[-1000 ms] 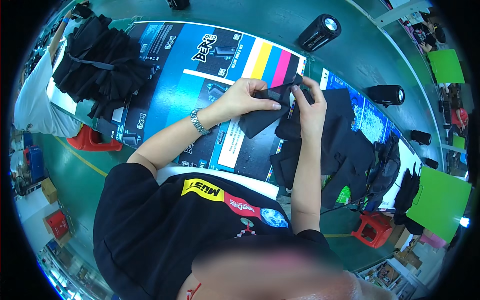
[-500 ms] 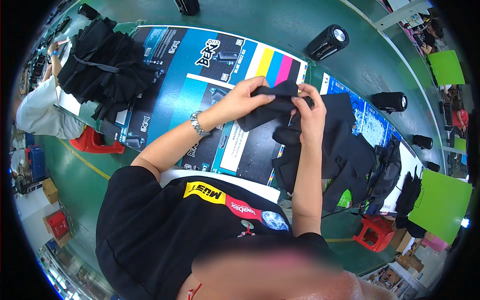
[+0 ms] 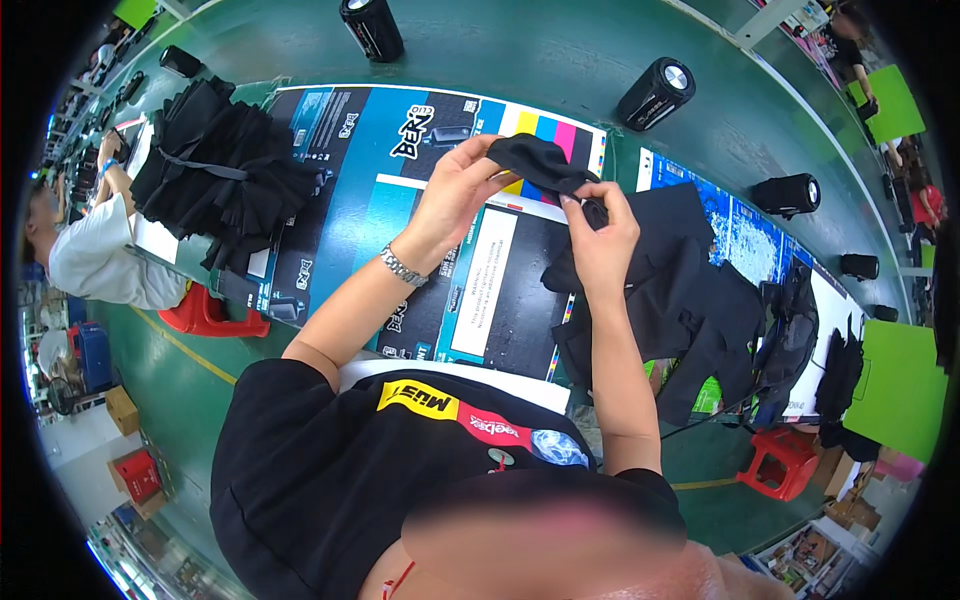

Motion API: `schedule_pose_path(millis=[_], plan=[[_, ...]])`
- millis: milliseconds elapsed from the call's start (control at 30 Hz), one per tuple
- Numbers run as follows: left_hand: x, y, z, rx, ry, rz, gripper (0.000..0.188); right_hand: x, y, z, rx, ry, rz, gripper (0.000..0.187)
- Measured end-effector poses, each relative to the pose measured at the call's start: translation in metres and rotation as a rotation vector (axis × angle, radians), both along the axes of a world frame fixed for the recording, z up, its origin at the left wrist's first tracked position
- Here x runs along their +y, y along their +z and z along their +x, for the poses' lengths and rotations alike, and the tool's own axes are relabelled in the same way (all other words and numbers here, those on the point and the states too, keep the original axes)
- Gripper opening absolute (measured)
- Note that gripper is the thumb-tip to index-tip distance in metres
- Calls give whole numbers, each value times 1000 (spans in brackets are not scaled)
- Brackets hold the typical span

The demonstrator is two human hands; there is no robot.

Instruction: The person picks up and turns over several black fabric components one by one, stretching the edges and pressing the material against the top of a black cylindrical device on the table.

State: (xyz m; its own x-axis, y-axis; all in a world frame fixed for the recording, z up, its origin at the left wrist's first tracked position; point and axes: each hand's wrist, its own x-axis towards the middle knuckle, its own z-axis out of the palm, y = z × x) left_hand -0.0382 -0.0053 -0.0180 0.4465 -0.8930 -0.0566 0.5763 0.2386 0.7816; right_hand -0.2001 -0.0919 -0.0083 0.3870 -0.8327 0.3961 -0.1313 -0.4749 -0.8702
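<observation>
Green factory flooring surrounds the bench (image 3: pixel 420 60), which is covered with printed cardboard sheets (image 3: pixel 360 200). Above it, the left hand (image 3: pixel 455 190) and right hand (image 3: pixel 603 235) each pinch an edge of a small black fabric piece (image 3: pixel 540 165), held up in the air. To my eye both grips are fingertip-thin, so a tug could slip the cloth free onto the black garment pile (image 3: pixel 690 300) below, where it would be hard to pick out.

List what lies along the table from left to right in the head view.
Bundled black fabric pile → left hand → black cloth piece held up → right hand → loose black garments heap → more dark garments.
</observation>
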Motion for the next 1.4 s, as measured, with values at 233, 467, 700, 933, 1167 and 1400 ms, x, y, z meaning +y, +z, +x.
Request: schedule_pose_path(millis=[233, 467, 700, 933, 1167, 1400], plan=[[1, -11, -13, 196, -140, -73, 30, -4, -5, 3, 24, 30, 214, 11], [4, -19, -19, -4, -378, 98, 34, -7, -3, -2, -551, 218, 1119, 7], [4, -7, -5, 461, -200, 188, 21, -14, -2, -16, -66, 492, 955, 15], [22, -8, 12, -257, -838, -212, 40, -14, 12, -18, -610, 1098, 1246, 42], [-2, 56, 10, -594, -1055, -70, 41, -9, 69, -38, -252, 1206, 1268, 27], [-45, 104, -9, -891, -892, -308, 24, -11, 128, -68, 193, 669, 428, 13]])
